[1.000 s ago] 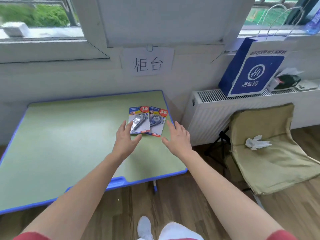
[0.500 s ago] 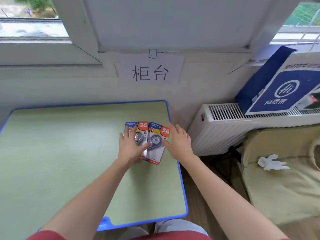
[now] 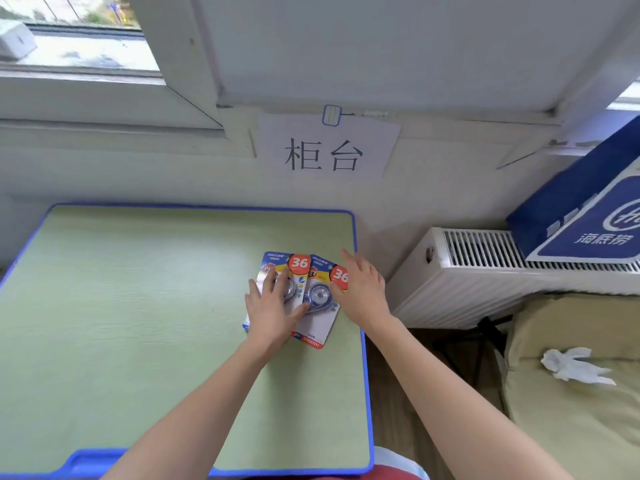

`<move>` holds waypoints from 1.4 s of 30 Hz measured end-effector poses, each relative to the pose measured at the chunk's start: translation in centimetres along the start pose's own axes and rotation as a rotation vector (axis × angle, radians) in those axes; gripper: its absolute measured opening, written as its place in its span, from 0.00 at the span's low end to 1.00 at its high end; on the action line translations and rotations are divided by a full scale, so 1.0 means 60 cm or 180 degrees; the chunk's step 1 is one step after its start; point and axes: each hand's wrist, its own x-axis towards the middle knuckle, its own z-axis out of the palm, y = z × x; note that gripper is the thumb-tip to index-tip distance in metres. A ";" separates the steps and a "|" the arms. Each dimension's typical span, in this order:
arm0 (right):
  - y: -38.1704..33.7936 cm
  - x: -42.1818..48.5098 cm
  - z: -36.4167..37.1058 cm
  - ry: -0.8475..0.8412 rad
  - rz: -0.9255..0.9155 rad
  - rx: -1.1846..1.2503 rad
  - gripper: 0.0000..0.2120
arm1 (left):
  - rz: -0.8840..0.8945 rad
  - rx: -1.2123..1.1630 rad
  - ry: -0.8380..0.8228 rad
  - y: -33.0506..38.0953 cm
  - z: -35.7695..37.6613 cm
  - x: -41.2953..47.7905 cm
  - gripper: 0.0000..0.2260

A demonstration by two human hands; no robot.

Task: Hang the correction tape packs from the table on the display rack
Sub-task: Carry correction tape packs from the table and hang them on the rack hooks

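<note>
Two correction tape packs are laid flat side by side on the green, blue-rimmed table, near its far right corner. Each is a card with a blue and yellow top, a red round badge marked 36 and a clear blister over a round tape dispenser. The left pack is largely covered; the right pack is tilted slightly, with a red strip along its near edge.

One blue paper bag is stood on the white radiator to the right; its contents cannot be seen.

The left hand is spread wide and laid flat on the left pack, thumb reaching across to the right pack. The right hand is held with fingers straight, touching the right edge of the right pack beside its badge. Neither pack is gripped.
</note>
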 end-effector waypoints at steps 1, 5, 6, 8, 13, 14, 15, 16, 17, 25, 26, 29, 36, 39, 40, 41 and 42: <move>-0.001 0.001 0.000 0.0020 0.0006 0.0026 0.31 | 0.0036 -0.0039 0.0027 -0.003 0.001 0.000 0.35; -0.009 -0.002 0.005 0.0102 0.0101 0.0131 0.31 | 0.0142 -0.0192 0.0119 -0.009 -0.006 -0.005 0.36; -0.011 -0.004 0.008 0.0126 0.0136 0.0111 0.30 | 0.0155 -0.0267 0.0160 -0.009 -0.009 -0.007 0.38; -0.014 -0.011 0.014 0.0213 0.0228 0.0072 0.30 | 0.0251 -0.0445 0.0304 -0.015 -0.013 -0.008 0.40; -0.038 -0.036 0.036 0.0474 0.0680 0.0061 0.30 | 0.0368 -0.0536 0.0539 -0.060 -0.049 0.000 0.40; -0.049 -0.041 0.044 0.0511 0.0775 0.0048 0.30 | 0.0382 -0.0497 0.0591 -0.074 -0.057 0.003 0.39; -0.061 -0.044 0.054 0.0528 0.0883 0.0036 0.30 | 0.0391 -0.0469 0.0641 -0.090 -0.064 0.006 0.39; -0.075 -0.047 0.064 0.0529 0.1001 0.0023 0.30 | 0.0373 -0.0439 0.0663 -0.104 -0.072 0.006 0.39; -0.088 -0.049 0.076 0.0506 0.1119 0.0012 0.31 | 0.0339 -0.0422 0.0663 -0.117 -0.079 0.007 0.39; -0.163 -0.039 0.160 0.0271 0.1790 -0.0082 0.46 | 0.0320 -0.0473 0.0502 -0.192 -0.132 -0.004 0.35; -0.168 -0.037 0.164 0.0307 0.1791 -0.0158 0.46 | 0.0321 -0.0486 0.0508 -0.199 -0.138 -0.006 0.35; -0.175 -0.035 0.174 0.0453 0.1709 -0.0239 0.42 | 0.0334 -0.0506 0.0480 -0.217 -0.148 -0.006 0.34; -0.189 -0.034 0.184 0.0705 0.1539 -0.0159 0.35 | 0.0449 -0.0464 0.0419 -0.229 -0.149 -0.002 0.34; -0.190 -0.037 0.183 0.0710 0.1543 -0.0211 0.35 | 0.0480 -0.0440 0.0348 -0.233 -0.148 -0.008 0.37; -0.190 -0.039 0.182 0.0697 0.1531 -0.0211 0.35 | 0.0508 -0.0436 0.0334 -0.233 -0.149 -0.010 0.37; -0.190 -0.040 0.180 0.0689 0.1522 -0.0183 0.35 | 0.0529 -0.0449 0.0317 -0.234 -0.149 -0.011 0.37; -0.189 -0.043 0.179 0.0694 0.1521 -0.0134 0.34 | 0.0562 -0.0453 0.0310 -0.233 -0.149 -0.012 0.37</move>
